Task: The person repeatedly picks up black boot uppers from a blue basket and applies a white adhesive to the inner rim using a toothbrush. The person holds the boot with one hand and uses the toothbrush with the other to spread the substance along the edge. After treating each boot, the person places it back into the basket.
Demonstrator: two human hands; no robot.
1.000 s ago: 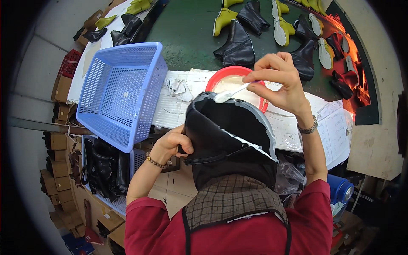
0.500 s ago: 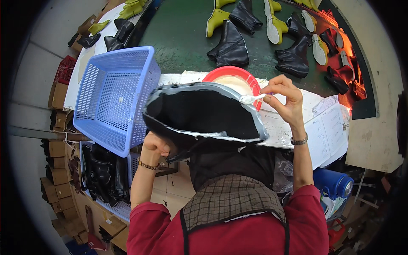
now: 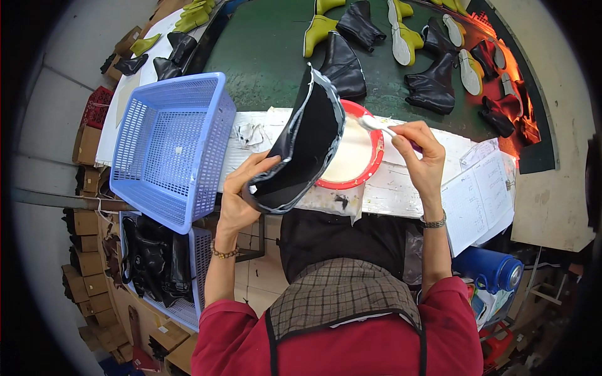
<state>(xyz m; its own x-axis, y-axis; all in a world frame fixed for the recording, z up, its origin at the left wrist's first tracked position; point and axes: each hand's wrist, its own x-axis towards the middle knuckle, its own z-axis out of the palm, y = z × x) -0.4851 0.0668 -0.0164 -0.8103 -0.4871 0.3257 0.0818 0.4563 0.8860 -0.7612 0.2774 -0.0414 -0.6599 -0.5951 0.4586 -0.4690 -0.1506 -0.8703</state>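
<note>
My left hand (image 3: 241,197) grips the end of a black boot upper (image 3: 310,135), thumb on its outside. The upper is tilted up and its open mouth, rimmed with white paste, faces right. Between the thumb and fingers of my right hand (image 3: 423,153) is a small brush (image 3: 381,128) with a white-coated head and a bit of purple on the handle. The brush head is over a red bowl (image 3: 380,147) of creamy white liquid (image 3: 354,153), apart from the upper. Part of the bowl's left side is hidden behind the upper.
A blue plastic basket (image 3: 169,160) stands left, above another basket of black uppers (image 3: 157,260). Black boots (image 3: 433,84) and yellow-green lasts (image 3: 318,32) lie on the green belt (image 3: 263,56), near an orange glow at right. An open notebook (image 3: 480,197) and blue flask (image 3: 492,269) are right.
The boot upper has swung from lying across in front of me to a steep tilt, uncovering the bowl. The brush has left its edge and moved over the bowl.
</note>
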